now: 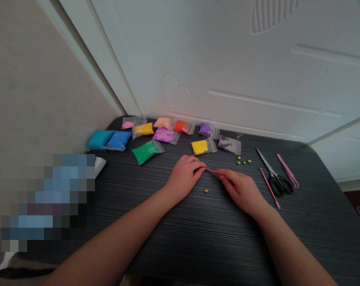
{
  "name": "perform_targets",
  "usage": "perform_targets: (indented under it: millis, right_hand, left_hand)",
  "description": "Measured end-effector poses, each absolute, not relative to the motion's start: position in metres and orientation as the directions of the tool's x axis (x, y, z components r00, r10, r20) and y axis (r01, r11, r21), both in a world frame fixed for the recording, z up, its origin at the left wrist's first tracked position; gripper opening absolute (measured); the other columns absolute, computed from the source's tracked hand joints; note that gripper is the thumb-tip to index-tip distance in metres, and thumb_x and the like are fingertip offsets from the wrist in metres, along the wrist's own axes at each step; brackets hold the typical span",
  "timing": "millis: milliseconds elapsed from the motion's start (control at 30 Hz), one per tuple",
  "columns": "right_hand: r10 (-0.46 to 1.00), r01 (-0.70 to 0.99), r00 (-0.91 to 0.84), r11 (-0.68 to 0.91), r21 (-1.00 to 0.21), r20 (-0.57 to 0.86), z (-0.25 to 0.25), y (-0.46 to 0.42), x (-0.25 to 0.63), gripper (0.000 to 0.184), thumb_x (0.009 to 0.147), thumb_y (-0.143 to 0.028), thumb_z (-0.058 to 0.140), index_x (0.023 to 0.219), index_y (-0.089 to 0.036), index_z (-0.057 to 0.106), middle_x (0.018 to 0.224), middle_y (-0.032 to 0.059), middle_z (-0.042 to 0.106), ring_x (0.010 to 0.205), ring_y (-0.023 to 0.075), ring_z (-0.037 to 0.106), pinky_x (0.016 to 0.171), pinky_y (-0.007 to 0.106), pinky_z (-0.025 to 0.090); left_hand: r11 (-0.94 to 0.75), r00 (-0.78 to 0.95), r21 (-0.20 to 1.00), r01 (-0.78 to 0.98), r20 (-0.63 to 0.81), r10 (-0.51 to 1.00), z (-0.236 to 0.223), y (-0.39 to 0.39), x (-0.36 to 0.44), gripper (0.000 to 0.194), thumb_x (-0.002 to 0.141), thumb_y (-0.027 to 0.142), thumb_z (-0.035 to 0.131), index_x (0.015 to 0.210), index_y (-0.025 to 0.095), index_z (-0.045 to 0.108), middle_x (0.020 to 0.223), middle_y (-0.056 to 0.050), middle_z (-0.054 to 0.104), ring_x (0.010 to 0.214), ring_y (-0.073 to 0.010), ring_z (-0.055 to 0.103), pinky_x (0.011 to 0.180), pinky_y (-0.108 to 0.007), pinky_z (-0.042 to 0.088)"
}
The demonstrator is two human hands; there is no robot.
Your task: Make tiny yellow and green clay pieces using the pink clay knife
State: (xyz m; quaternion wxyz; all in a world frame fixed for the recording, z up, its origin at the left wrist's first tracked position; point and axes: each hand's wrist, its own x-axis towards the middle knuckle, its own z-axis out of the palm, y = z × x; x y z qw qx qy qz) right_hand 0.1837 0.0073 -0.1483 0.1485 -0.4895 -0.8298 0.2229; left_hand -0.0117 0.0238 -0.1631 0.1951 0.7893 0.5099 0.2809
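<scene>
My right hand (242, 190) is closed around a thin pink modelling tool (211, 171), which points left toward my other hand. My left hand (184, 174) has its thumb and fingertips pinched together at the far end of that tool; whatever they grip is too small or hidden to make out. Just below, between the two hands, a tiny yellow and green clay piece (206, 191) lies on the dark table. Several similar small clay pieces (244, 162) sit beyond my right hand.
Black-handled scissors (275, 174), a second pink modelling tool (269, 187) and pink tweezers (288, 171) lie at right. Bags of coloured clay, including a green one (146, 152) and a yellow one (200, 147), spread along the back of the table (174, 238), before a white panel (227, 59).
</scene>
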Motion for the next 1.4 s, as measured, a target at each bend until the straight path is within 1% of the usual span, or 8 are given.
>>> perform_targets:
  millis: [233,400,500,700,800,967,1133,1400]
  right_hand:
    - [0.884,0.727,-0.465,0.415,-0.547,0.053,-0.152,0.011,0.185,0.025,0.087,-0.027,0.036,0.107,-0.027,0.051,0.102,-0.0016,0.06,0.093,0.0135,0.054,0.082,0.027,0.04]
    - [0.895,0.73,-0.422,0.428,-0.533,0.141,-0.154,0.011,0.185,0.02,0.085,-0.026,0.04,0.098,-0.023,0.055,0.092,0.0004,0.06,0.087,0.0129,0.053,0.079,0.025,0.039]
    - [0.893,0.769,-0.421,0.445,-0.458,0.161,-0.155,0.011,0.182,0.019,0.085,-0.026,0.04,0.094,-0.021,0.055,0.088,0.0018,0.06,0.085,0.0143,0.052,0.077,0.027,0.038]
    - [0.894,0.878,-0.39,0.433,-0.205,0.218,-0.154,0.008,0.172,0.021,0.086,-0.029,0.038,0.092,-0.022,0.056,0.087,0.0016,0.062,0.081,0.0174,0.051,0.077,0.034,0.03]
    - [0.895,0.898,-0.372,0.414,-0.149,0.248,-0.153,0.006,0.168,0.021,0.087,-0.03,0.038,0.095,-0.025,0.056,0.088,0.0,0.063,0.082,0.0177,0.051,0.079,0.036,0.026]
    - [0.908,0.907,-0.341,0.386,-0.169,0.243,-0.155,0.005,0.167,0.02,0.087,-0.029,0.038,0.091,-0.022,0.057,0.084,0.0015,0.062,0.08,0.0165,0.051,0.076,0.034,0.026]
    - [0.912,0.903,-0.332,0.381,-0.199,0.242,-0.157,0.005,0.167,0.019,0.086,-0.028,0.039,0.088,-0.022,0.057,0.084,0.0014,0.061,0.08,0.0157,0.051,0.074,0.032,0.026]
    - [0.911,0.902,-0.339,0.386,-0.193,0.234,-0.157,0.005,0.167,0.019,0.086,-0.027,0.04,0.086,-0.021,0.058,0.081,0.0015,0.061,0.078,0.0149,0.051,0.074,0.031,0.026]
  left_hand:
    - [-0.408,0.322,0.593,0.694,0.252,0.913,-0.163,0.026,-0.01,0.015,0.081,0.025,0.046,0.083,0.02,0.06,0.086,0.0,0.059,0.086,-0.0163,0.047,0.08,-0.031,0.037]
    - [-0.418,0.331,0.583,0.697,0.257,0.908,-0.162,0.026,-0.01,0.013,0.081,0.024,0.046,0.08,0.019,0.059,0.085,-0.001,0.058,0.086,-0.0168,0.046,0.08,-0.031,0.037]
    - [-0.426,0.34,0.593,0.683,0.259,0.904,-0.162,0.026,-0.01,0.013,0.082,0.024,0.045,0.08,0.019,0.058,0.084,-0.001,0.058,0.086,-0.0166,0.046,0.08,-0.031,0.037]
    - [-0.425,0.331,0.619,0.66,0.267,0.905,-0.162,0.027,-0.01,0.014,0.082,0.023,0.045,0.08,0.019,0.057,0.085,-0.001,0.059,0.087,-0.0165,0.046,0.081,-0.031,0.037]
    - [-0.421,0.326,0.634,0.649,0.268,0.907,-0.162,0.027,-0.01,0.014,0.082,0.023,0.045,0.08,0.02,0.058,0.084,-0.001,0.059,0.086,-0.0167,0.046,0.081,-0.031,0.037]
    - [-0.363,0.225,0.681,0.636,0.286,0.931,-0.161,0.028,-0.012,0.013,0.081,0.023,0.044,0.083,0.019,0.057,0.087,-0.001,0.057,0.087,-0.0162,0.047,0.081,-0.03,0.038]
    - [-0.246,0.094,0.773,0.585,0.236,0.967,-0.162,0.031,-0.019,0.015,0.081,0.025,0.043,0.085,0.02,0.056,0.084,-0.001,0.056,0.081,-0.0144,0.05,0.074,-0.028,0.04]
    - [-0.23,0.084,0.794,0.562,0.222,0.971,-0.162,0.03,-0.019,0.014,0.08,0.023,0.043,0.082,0.02,0.057,0.083,-0.001,0.057,0.08,-0.0138,0.051,0.069,-0.026,0.04]
